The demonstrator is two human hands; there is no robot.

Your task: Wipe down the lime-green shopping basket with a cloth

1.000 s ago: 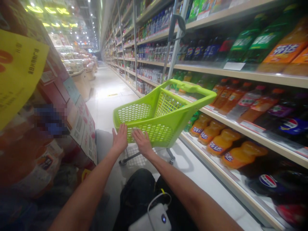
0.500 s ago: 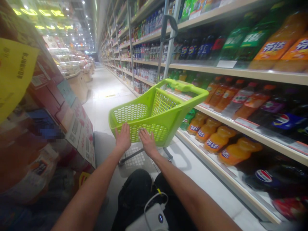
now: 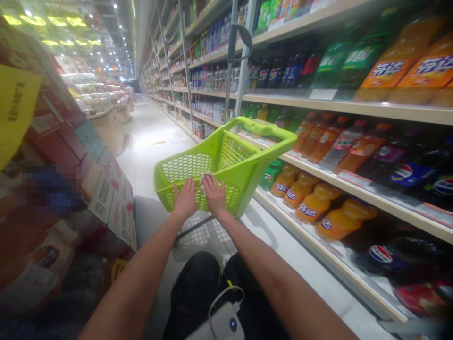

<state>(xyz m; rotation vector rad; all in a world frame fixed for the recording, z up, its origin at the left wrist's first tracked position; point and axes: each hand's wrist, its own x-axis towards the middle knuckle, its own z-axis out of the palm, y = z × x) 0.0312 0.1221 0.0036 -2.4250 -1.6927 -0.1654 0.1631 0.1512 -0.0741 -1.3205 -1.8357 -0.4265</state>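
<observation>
A lime-green plastic shopping cart (image 3: pixel 226 163) with a mesh basket rolls on a low wheeled frame in front of me. My left hand (image 3: pixel 184 198) lies flat against its rear mesh wall, fingers spread. My right hand (image 3: pixel 214 194) rests beside it on the same wall. A small pale crumpled patch (image 3: pixel 205 182) shows at my right fingertips, and I cannot tell what it is or whether it lies inside the basket. No goods show in the basket.
Shelves of bottled soft drinks (image 3: pixel 354 108) run along the right. Cardboard displays with a yellow sign (image 3: pixel 16 108) stand at the left. A tiled aisle (image 3: pixel 152 127) stretches ahead. A white power bank (image 3: pixel 224 323) with a cable sits against my dark trousers.
The cart and my hands have shifted left in the picture as the shelves slide past. The pale patch at my right fingertips shows more plainly. My hands stay on the rear wall.
</observation>
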